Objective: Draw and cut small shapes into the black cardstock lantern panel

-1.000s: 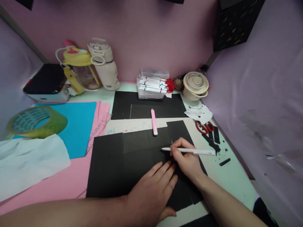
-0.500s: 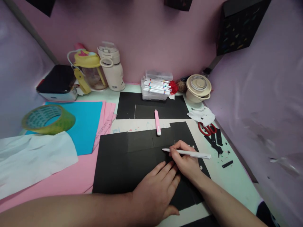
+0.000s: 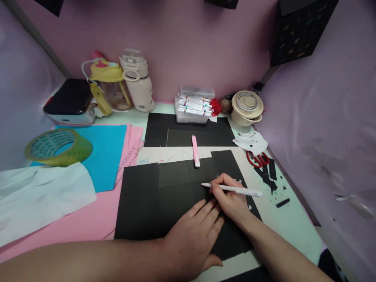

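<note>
1. Head view: the left hand (image 3: 195, 237) lies flat on a large black sheet (image 3: 138, 203), fingers stretched out and palm down, grasping nothing
2. The right hand (image 3: 230, 197) grips a white pen (image 3: 245, 191) between thumb and fingers, just beyond the left fingertips; the pen points leftward over the middle of the sheet, and whether its tip touches the paper I cannot tell
3. That black sheet lies on the worktop (image 3: 293, 231) right in front of the person, with thin lines marking off panels near its far edge; a few small pale stars (image 3: 250, 207) lie by its right side
4. A pink cutter (image 3: 195, 150) lies lengthwise, its near end over the sheet's far edge and its far end on a second black sheet (image 3: 155, 129)
5. Behind that, a clear box (image 3: 192, 118) holds white markers (image 3: 195, 106), with a lidded cream pot (image 3: 245, 117) to its right
6. Red-handled scissors (image 3: 257, 159) lie at right among black scraps (image 3: 272, 169)
7. On the left, a tape roll (image 3: 85, 149) sits on a blue sheet (image 3: 107, 172) over pink sheets (image 3: 88, 219), near a cream bottle (image 3: 141, 94) and a yellow-lidded cup (image 3: 108, 72)
</note>
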`<state>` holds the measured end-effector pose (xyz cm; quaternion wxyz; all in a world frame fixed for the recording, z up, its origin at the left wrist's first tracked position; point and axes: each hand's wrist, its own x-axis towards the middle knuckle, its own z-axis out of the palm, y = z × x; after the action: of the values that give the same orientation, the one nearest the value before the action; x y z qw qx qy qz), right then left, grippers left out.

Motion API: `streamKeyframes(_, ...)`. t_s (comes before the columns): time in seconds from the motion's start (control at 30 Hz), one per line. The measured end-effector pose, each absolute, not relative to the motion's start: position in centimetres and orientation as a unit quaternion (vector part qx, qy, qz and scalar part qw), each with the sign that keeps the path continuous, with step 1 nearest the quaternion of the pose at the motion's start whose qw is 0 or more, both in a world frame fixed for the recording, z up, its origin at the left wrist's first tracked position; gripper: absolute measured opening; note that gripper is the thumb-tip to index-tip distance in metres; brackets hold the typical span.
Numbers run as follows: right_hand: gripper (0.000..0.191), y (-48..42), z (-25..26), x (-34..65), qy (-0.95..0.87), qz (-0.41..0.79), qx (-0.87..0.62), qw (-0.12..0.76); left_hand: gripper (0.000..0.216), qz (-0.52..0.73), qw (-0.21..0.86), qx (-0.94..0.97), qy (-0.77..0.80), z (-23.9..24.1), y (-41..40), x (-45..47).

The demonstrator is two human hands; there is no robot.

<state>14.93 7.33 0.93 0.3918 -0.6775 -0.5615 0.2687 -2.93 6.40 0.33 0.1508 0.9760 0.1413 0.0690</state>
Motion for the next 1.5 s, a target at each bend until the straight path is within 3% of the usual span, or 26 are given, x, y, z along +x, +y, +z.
streamKeyframes(0.6, 0.017, 7.29, 1.33, 14.82, -0.566, 0.304, -0.652, 0.403, 0.078, 0.067, 0.15, 0.976, 0.144, 0.26, 6.39, -2.85)
streamKeyframes(1.5, 0.018, 7.23, 0.99, 14.86, -0.571, 0.262, -0.673, 0.391, 0.079, 0.068, 0.138, 0.977, 0.145, 0.26, 6.28, -2.95)
